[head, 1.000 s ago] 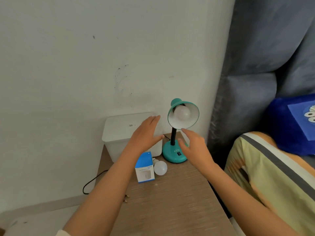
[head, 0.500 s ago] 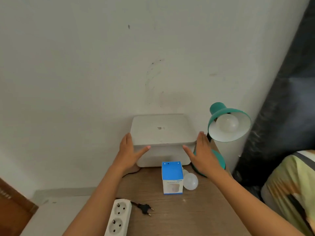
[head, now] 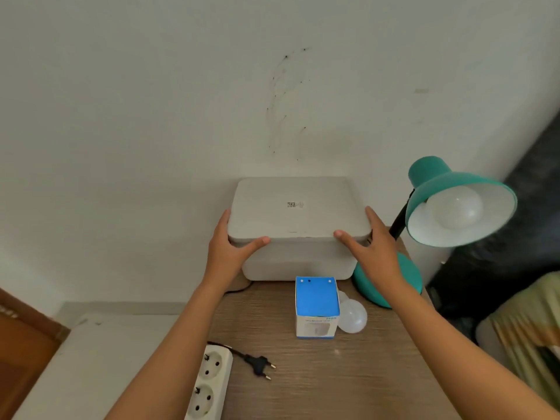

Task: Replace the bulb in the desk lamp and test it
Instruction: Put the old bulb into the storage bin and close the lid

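Note:
A teal desk lamp (head: pixel 436 189) stands at the right of the wooden table (head: pixel 348 374), with a white bulb (head: pixel 457 207) in its shade. A loose white bulb (head: pixel 353 319) lies beside a blue and white bulb box (head: pixel 316 307) in the middle. A white lidded storage box (head: pixel 298 213) sits against the wall. My left hand (head: pixel 233 247) grips the left edge of its lid and my right hand (head: pixel 371 247) grips the right edge. The lamp's black plug (head: pixel 259 363) lies unplugged next to a white power strip (head: pixel 210 383).
A white wall rises right behind the storage box. A dark curtain (head: pixel 515 237) and a yellow striped cushion (head: pixel 527 322) are at the right. A white ledge (head: pixel 91 359) and a brown wooden edge (head: pixel 21 338) lie left of the table.
My hands moved away from the lamp to the storage box and took hold of both sides of its lid. My head turned left and closer, bringing the power strip into view.

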